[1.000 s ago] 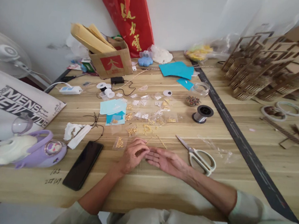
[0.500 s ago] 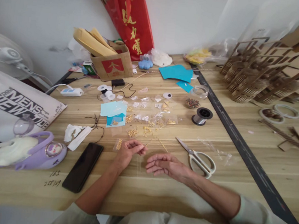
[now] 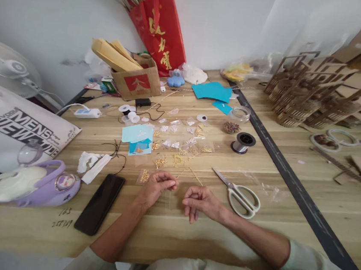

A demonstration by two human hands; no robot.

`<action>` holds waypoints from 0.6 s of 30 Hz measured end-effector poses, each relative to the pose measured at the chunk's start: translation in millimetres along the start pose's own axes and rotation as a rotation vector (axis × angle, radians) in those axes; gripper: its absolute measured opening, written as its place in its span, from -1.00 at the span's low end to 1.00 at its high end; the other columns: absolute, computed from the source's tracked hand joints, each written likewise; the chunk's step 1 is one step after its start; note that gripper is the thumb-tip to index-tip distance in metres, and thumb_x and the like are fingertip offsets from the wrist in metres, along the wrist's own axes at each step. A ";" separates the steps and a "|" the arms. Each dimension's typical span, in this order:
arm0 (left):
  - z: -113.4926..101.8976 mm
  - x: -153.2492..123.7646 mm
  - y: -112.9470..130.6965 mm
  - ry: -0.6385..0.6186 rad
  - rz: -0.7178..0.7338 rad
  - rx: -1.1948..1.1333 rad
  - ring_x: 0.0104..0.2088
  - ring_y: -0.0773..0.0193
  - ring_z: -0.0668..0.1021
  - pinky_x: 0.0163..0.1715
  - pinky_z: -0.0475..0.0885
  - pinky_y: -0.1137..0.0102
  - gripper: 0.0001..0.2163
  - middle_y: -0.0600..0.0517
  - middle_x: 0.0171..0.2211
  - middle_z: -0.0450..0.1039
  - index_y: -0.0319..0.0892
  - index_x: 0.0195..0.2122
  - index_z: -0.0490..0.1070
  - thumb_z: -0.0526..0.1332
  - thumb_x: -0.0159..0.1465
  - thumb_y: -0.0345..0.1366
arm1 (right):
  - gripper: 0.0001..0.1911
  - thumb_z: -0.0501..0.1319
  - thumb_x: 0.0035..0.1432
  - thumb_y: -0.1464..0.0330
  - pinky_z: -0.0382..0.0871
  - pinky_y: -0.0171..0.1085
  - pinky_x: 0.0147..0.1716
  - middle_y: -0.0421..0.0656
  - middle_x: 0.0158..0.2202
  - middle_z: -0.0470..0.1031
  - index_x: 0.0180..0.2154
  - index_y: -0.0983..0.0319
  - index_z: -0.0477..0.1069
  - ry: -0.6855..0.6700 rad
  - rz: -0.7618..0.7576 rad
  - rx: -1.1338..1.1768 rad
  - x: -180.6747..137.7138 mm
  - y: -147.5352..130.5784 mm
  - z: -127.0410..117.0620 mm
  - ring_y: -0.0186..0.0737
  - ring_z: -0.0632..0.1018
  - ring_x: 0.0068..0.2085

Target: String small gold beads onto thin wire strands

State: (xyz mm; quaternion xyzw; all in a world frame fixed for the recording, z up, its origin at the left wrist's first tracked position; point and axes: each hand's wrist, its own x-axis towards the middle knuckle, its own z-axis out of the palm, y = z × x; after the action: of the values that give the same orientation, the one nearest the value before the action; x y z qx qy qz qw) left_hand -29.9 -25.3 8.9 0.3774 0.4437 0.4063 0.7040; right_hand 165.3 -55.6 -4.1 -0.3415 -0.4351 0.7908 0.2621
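My left hand [image 3: 158,188] is closed in a pinch, thumb against forefinger. A faint clear thread [image 3: 169,201] hangs below its fingertips. To its right, my right hand [image 3: 203,204] has its fingers curled and the thumb close to the forefinger; anything between them is too small to make out. A thin gold chain [image 3: 196,177] lies on the table just beyond both hands. Beside my left hand is a small bag of gold beads [image 3: 144,176], with a heap of gold beads [image 3: 160,162] farther back. White-handled scissors [image 3: 241,198] lie right of my right hand, blades partly apart.
A black phone [image 3: 99,204] and a purple kettle-shaped object [image 3: 44,183] are at the left. Small bags of silver findings [image 3: 171,144], a wire spool [image 3: 243,143] and a jar of beads [image 3: 232,126] stand farther back. Woven baskets [image 3: 300,98] are at the right.
My right hand has gone from spread, outstretched fingers to curled ones, shifting slightly right. The left hand keeps its pinch. The whole view has tilted a little.
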 end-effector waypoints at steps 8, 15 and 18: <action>0.9 -0.3 -1.1 -0.003 -0.024 0.064 -0.52 0.39 0.51 -0.45 0.38 0.49 -0.83 0.02 -0.54 0.55 -0.27 -0.51 0.55 0.45 -0.13 -0.33 | -0.60 0.35 -0.02 0.11 0.40 -0.42 -0.55 -0.12 -0.44 0.58 -0.38 0.32 0.38 0.066 -0.043 -0.040 0.7 3.0 -0.6 -0.26 0.62 -0.46; -1.3 -0.4 -2.8 -0.007 -0.022 0.131 -0.48 0.38 0.53 -0.39 0.41 0.49 -0.85 0.03 -0.50 0.56 -0.25 -0.48 0.57 0.43 -0.09 -0.34 | -0.60 0.33 0.02 0.10 0.41 -0.42 -0.48 -0.10 -0.36 0.59 -0.29 0.30 0.37 0.088 -0.073 -0.014 -0.7 0.5 -0.9 -0.27 0.63 -0.36; -1.0 -1.5 -3.2 -0.010 -0.008 0.158 -0.47 0.37 0.54 -0.38 0.43 0.49 -0.86 0.03 -0.48 0.57 -0.25 -0.45 0.57 0.42 -0.06 -0.34 | -0.61 0.33 0.02 0.11 0.42 -0.39 -0.48 -0.08 -0.33 0.60 -0.29 0.28 0.35 0.140 -0.088 -0.017 -0.3 -1.1 -0.4 -0.23 0.63 -0.35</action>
State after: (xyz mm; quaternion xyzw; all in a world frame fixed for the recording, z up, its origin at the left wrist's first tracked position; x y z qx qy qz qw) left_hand -30.4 -27.7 6.3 0.4321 0.4724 0.3653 0.6757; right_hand 165.9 -55.1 -3.2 -0.3788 -0.4370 0.7489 0.3236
